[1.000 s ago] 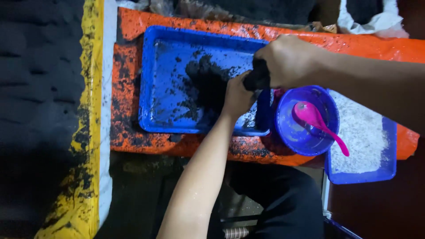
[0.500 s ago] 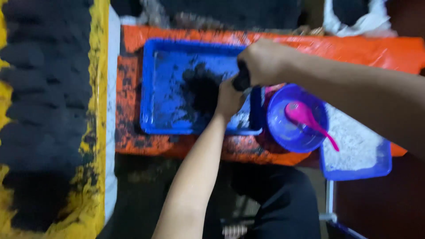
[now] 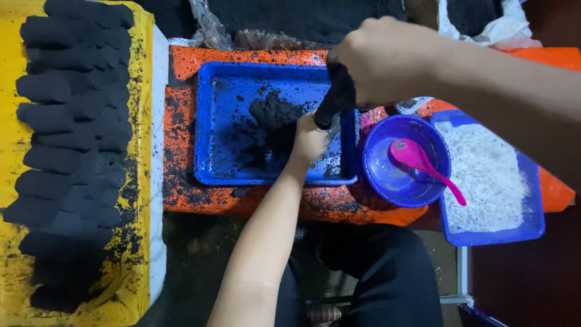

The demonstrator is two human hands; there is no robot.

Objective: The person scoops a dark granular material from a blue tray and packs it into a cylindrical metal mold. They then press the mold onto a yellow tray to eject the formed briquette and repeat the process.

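My right hand (image 3: pixel 387 57) is clenched around a black cylinder-shaped lump (image 3: pixel 334 100) held tilted over the right part of a blue tray (image 3: pixel 212 121). My left hand (image 3: pixel 310 140) is closed just under the lump's lower end, touching it. A heap of black powder (image 3: pixel 272 118) lies in the middle of the tray, with loose crumbs around it. The tray rests on an orange sheet (image 3: pixel 181 175) speckled with black dust.
A purple bowl (image 3: pixel 378 175) with a pink spoon (image 3: pixel 423 166) stands right of the tray. Beside it is a blue tray of white powder (image 3: pixel 490 175). Several black cylinder-shaped lumps (image 3: pixel 66 127) lie in rows on a yellow sheet (image 3: pixel 12 91) at left.
The view has shifted, bringing the rows of black lumps at left into sight. My right hand has risen slightly with the lump; my left hand stays under it.
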